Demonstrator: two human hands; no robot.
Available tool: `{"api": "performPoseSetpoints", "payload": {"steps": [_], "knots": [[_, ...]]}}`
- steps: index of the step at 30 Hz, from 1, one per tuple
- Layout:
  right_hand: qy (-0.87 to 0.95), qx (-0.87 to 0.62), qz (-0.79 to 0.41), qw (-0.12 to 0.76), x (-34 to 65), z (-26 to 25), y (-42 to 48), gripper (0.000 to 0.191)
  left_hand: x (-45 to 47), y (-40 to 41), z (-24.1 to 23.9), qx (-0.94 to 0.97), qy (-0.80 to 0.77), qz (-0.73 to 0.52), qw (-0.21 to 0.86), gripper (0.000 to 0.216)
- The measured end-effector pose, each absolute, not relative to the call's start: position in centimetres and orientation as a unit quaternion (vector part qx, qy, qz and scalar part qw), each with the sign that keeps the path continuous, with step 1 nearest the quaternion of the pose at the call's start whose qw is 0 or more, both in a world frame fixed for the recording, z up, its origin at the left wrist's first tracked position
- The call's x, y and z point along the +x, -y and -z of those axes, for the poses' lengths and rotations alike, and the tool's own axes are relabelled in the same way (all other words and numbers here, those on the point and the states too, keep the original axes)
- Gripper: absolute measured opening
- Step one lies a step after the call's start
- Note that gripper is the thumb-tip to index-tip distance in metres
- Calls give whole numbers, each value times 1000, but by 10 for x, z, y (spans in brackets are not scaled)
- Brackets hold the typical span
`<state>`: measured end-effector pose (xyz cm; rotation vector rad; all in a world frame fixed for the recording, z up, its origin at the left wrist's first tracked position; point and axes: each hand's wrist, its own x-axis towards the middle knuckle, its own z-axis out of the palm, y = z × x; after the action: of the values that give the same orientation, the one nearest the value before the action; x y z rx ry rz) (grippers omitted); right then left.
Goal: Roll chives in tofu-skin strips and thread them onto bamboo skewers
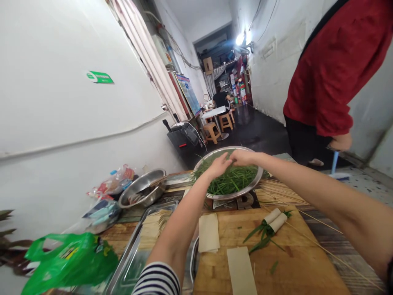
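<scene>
The person's left hand [220, 165] and right hand [242, 157] curl half-closed, hold unclear, over greens [233, 180] in the bowl [236, 195] near the worktop's [351, 276] far edge, seemingly set within reach beyond the board [291, 266].

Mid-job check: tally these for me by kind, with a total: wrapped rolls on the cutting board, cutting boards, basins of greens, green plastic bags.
Wrapped rolls: 2
Cutting board: 1
Basin of greens: 1
Green plastic bag: 1
Total: 5

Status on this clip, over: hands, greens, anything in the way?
Left hand and right hand close together at the greens, grip unclear. Greens heaped in metal bowl. Left forearm hides part of its rim from view.
</scene>
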<state>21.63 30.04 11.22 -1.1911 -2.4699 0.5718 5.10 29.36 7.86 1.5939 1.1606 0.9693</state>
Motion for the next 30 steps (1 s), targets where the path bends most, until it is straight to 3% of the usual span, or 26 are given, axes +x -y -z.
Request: {"api": "performPoseSetpoints", "payload": {"steps": [4,8,12,16,21,30], "knots": [[881,-419,-147,160,208,-111,-298,9,53,-295,-73,651,-484,-337,478,5],[863,-449,-78,219,216,-102,-308,27,49,-294,-73,646,-490,-332,482,25],[849,-462,-57,249,229,-100,-313,39,45,-292,-77,637,-481,-361,483,29],[879,-441,-41,177,228,-110,-298,49,46,-290,-87,646,-465,-355,490,26],[886,-456,-39,72,216,-127,-283,33,51,-291,-95,666,-459,-333,484,18],[875,-482,-47,18,214,-122,-299,29,46,-299,-89,721,-507,-280,380,12]]}}
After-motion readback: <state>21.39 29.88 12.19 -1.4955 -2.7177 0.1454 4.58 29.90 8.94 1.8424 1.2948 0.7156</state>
